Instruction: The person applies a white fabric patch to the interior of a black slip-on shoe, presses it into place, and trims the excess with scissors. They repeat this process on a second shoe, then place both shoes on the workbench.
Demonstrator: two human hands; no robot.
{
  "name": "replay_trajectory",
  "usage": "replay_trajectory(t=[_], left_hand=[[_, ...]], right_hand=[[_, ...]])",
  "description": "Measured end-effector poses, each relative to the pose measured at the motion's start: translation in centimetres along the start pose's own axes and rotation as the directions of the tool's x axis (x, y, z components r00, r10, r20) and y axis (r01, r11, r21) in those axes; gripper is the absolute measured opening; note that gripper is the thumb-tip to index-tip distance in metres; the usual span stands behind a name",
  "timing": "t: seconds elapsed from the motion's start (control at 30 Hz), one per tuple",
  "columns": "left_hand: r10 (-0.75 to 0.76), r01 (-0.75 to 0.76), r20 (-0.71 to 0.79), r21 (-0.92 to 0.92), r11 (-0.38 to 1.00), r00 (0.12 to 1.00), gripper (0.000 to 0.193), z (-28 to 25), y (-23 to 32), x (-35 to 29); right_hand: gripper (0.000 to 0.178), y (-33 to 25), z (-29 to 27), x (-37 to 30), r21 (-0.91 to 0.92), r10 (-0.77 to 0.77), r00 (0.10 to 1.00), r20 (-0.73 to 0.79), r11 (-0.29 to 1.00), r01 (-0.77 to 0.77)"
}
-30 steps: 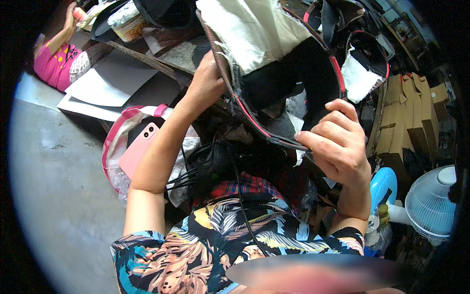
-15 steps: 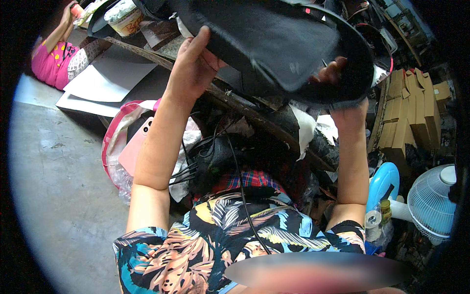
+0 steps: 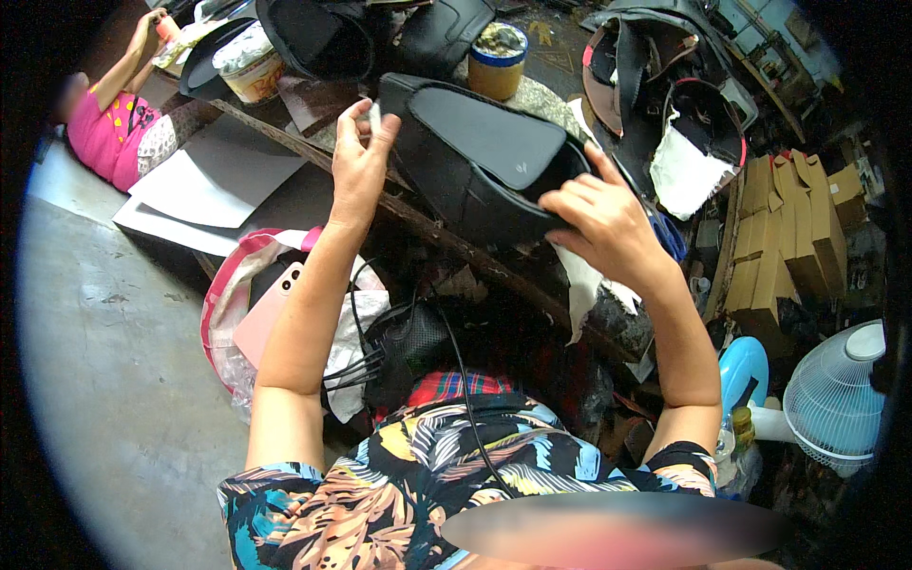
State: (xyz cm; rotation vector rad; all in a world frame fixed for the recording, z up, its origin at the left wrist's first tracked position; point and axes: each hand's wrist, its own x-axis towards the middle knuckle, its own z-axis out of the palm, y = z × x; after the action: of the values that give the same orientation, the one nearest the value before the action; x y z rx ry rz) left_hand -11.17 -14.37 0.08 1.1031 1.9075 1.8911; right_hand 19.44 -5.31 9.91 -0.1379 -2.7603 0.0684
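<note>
On the workbench in front of me lies a black, leather-look piece [image 3: 446, 180] with a smooth raised panel and a hollow, rimmed opening on its right side. My right hand [image 3: 608, 214] is at that opening, thumb and curled fingers on the rim, index finger stretched out. Just off the piece's left end, my left hand [image 3: 361, 157] pinches a small white scrap [image 3: 374, 118]; its exact kind is unclear. Behind the piece stands a blue jar [image 3: 497, 66] with tan stuff around its mouth. Another black moulded piece [image 3: 437, 33] sits beside the jar.
A white tub [image 3: 249, 66] stands on the bench, with white sheets [image 3: 204, 180] at its left end. Half-made black pieces [image 3: 698, 104] lie to the right. Below are a pink phone [image 3: 266, 318], cardboard boxes [image 3: 784, 228] and a fan [image 3: 841, 389]. A person in pink [image 3: 109, 142] is far left.
The large black piece came down from in front of my face onto the bench and now lies turned. My left hand moved off it; my right hand shifted left to its rim.
</note>
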Motion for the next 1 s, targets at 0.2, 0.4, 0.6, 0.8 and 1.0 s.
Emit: replay_trajectory(t=[0.2,0.4,0.6,0.8,1.0], left_hand=[[0.339,-0.343,0.078,0.371,0.863,0.938,0.051,1.9,-2.0,3.0],[0.364,-0.376,0.169,0.681,0.629,0.916,0.051,4.2,-2.7,1.8],[0.296,-0.342,0.192,0.696,0.631,0.936,0.043,3.9,-2.0,1.8],[0.252,-0.314,0.195,0.703,0.638,0.948,0.038,4.1,-1.3,1.4],[0.299,-0.350,0.199,0.692,0.631,0.933,0.037,3.9,-1.7,1.6]], right_hand=[[0.047,0.6,-7.0,-3.5,0.166,0.245,0.825,-0.510,0.968,-0.185],[0.040,11.0,-5.3,6.4,-0.167,0.128,0.699,-0.704,0.926,-0.338],[0.034,22.7,6.3,13.7,-0.474,0.357,0.817,-0.453,0.680,-0.560],[0.035,25.5,10.7,14.3,0.249,0.378,0.903,-0.202,0.912,-0.326],[0.061,26.6,7.1,10.3,-0.424,0.195,0.814,-0.547,0.774,-0.470]])
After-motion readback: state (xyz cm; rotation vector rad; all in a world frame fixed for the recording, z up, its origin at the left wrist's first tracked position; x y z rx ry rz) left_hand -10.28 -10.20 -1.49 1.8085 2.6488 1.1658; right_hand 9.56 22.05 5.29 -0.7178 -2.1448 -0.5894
